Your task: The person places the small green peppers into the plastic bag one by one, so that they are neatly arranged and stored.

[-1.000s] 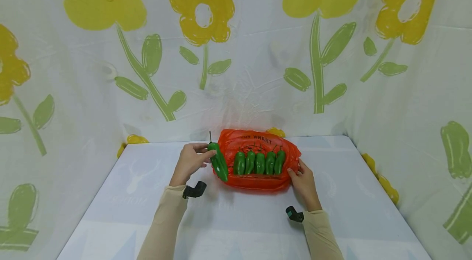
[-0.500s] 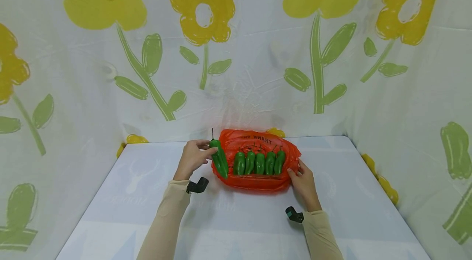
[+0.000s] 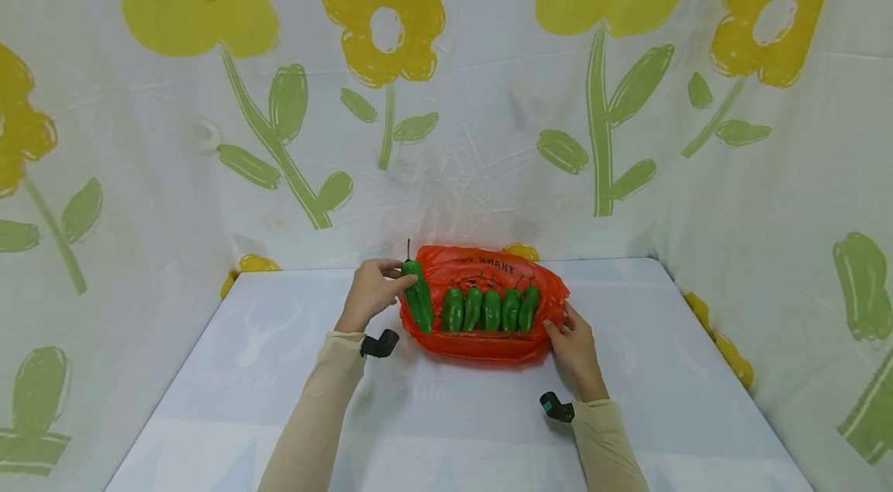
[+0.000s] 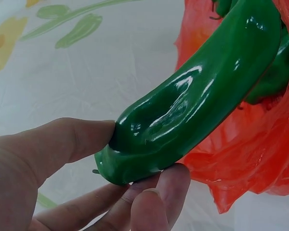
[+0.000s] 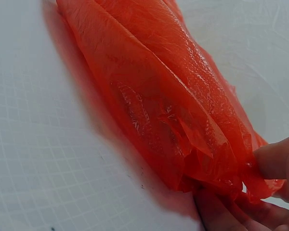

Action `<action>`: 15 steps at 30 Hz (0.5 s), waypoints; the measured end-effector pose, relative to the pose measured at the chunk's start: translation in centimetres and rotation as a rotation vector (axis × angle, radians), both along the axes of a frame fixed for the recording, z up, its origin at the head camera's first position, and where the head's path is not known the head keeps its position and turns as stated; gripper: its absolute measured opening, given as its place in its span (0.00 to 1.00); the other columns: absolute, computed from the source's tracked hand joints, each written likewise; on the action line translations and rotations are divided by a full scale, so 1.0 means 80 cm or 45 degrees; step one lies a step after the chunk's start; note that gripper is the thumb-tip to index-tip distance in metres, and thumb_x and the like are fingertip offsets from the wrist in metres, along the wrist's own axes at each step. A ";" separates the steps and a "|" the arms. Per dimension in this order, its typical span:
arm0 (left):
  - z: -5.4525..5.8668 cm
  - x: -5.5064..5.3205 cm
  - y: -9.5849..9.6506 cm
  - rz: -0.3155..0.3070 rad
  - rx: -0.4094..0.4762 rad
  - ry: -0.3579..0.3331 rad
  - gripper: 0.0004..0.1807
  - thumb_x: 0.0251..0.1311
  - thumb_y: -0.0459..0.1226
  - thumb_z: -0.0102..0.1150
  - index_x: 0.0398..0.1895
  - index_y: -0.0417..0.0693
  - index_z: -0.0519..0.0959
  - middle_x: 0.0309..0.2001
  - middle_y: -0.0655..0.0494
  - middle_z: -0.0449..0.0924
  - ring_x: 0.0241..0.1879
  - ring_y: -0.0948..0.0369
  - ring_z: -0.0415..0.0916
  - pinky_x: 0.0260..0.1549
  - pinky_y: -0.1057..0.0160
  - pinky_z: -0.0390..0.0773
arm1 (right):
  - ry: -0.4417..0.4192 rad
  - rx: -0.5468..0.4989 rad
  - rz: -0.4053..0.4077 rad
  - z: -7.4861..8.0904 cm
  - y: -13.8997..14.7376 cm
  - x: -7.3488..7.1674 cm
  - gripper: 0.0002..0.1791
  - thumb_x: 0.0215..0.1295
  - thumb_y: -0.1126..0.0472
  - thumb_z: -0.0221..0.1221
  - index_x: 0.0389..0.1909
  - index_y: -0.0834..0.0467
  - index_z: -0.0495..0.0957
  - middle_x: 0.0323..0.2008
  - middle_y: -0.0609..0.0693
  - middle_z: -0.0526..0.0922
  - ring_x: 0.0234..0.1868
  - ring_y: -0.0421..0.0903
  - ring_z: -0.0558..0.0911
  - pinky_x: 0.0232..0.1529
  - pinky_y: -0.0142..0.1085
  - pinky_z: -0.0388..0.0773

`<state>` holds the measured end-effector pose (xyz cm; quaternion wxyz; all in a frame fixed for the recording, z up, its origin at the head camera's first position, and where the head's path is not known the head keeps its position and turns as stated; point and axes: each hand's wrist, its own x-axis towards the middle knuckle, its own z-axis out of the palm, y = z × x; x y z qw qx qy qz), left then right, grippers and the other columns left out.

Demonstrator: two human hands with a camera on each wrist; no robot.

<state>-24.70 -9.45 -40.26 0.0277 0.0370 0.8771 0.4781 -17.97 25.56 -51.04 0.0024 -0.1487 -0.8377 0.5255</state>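
Note:
My left hand [image 3: 373, 292] pinches a long green pepper [image 3: 419, 297] near its stem end, between thumb and fingers. The pepper tilts with its tip over the left part of a red plastic bag [image 3: 481, 349]. In the left wrist view the glossy pepper [image 4: 192, 91] has a dent along its side. Several more green peppers [image 3: 491, 310] lie side by side in the bag's opening, stems toward the back. My right hand [image 3: 577, 341] holds the bag's right edge, and in the right wrist view the thumb and fingers grip the crumpled plastic [image 5: 221, 168].
The bag lies on a white table [image 3: 481, 430] with faint printed patterns. Behind and beside the table hangs a white curtain [image 3: 481, 112] with yellow flowers. Each wrist wears a small black camera, such as the left camera [image 3: 380, 343].
My left hand has moved slightly right and toward the back, bringing the pepper further over the bag's left side, its tip nearer the other peppers. The right hand and bag have stayed put.

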 end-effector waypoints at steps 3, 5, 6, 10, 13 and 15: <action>0.000 -0.003 0.002 -0.010 -0.017 0.005 0.27 0.64 0.42 0.69 0.61 0.36 0.81 0.53 0.35 0.85 0.33 0.51 0.88 0.30 0.62 0.86 | -0.011 -0.004 -0.006 0.000 0.000 0.000 0.39 0.79 0.57 0.53 0.83 0.61 0.47 0.77 0.69 0.62 0.74 0.68 0.68 0.69 0.56 0.72; -0.001 -0.005 0.004 -0.014 -0.024 0.008 0.27 0.64 0.42 0.69 0.62 0.35 0.80 0.53 0.35 0.85 0.34 0.51 0.88 0.30 0.61 0.87 | -0.007 -0.004 -0.006 0.000 0.000 -0.001 0.39 0.79 0.56 0.53 0.83 0.62 0.47 0.77 0.69 0.62 0.74 0.68 0.68 0.69 0.56 0.72; -0.001 -0.006 0.005 -0.017 -0.028 0.010 0.27 0.64 0.42 0.69 0.62 0.35 0.80 0.53 0.35 0.85 0.34 0.50 0.88 0.31 0.60 0.87 | -0.004 -0.004 -0.006 0.000 0.000 -0.001 0.39 0.79 0.56 0.53 0.82 0.62 0.47 0.77 0.69 0.62 0.74 0.68 0.68 0.69 0.56 0.72; -0.003 -0.010 0.010 -0.021 -0.078 0.049 0.28 0.63 0.41 0.70 0.62 0.34 0.79 0.51 0.34 0.86 0.36 0.49 0.88 0.33 0.57 0.88 | 0.016 0.009 -0.001 -0.002 0.001 -0.002 0.39 0.78 0.57 0.53 0.82 0.64 0.48 0.76 0.71 0.62 0.74 0.69 0.68 0.69 0.57 0.72; -0.004 -0.012 0.013 -0.017 -0.143 0.084 0.29 0.63 0.42 0.69 0.63 0.33 0.79 0.50 0.35 0.87 0.40 0.48 0.87 0.36 0.54 0.88 | 0.018 0.012 -0.002 -0.002 0.001 -0.003 0.39 0.78 0.57 0.53 0.82 0.65 0.48 0.76 0.71 0.62 0.73 0.69 0.69 0.69 0.57 0.72; -0.003 -0.013 0.016 -0.012 -0.182 0.099 0.30 0.62 0.42 0.70 0.63 0.33 0.78 0.49 0.36 0.88 0.42 0.47 0.87 0.38 0.53 0.88 | 0.013 0.011 -0.005 -0.002 0.001 -0.002 0.39 0.78 0.58 0.53 0.82 0.64 0.48 0.76 0.71 0.63 0.74 0.69 0.68 0.69 0.56 0.72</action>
